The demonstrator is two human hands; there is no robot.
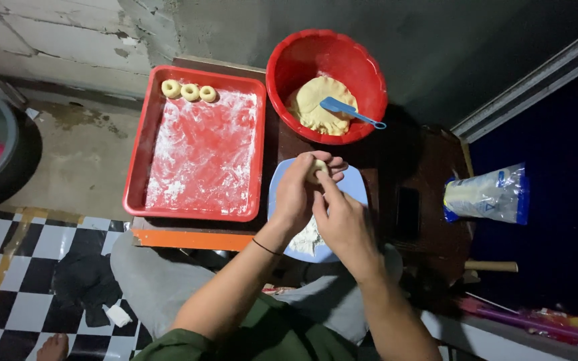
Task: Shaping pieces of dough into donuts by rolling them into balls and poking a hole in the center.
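While both hands meet above the blue plate [356, 184], the dough piece [314, 171] sits pinched between left hand [296, 197] fingers and right hand [342, 224] fingertips; its long axis cannot be told.

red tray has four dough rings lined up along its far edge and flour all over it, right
Not quite: the head view shows three dough rings, not four, lined up along the far edge of the red tray. The rest holds: the tray floor is dusted with flour.
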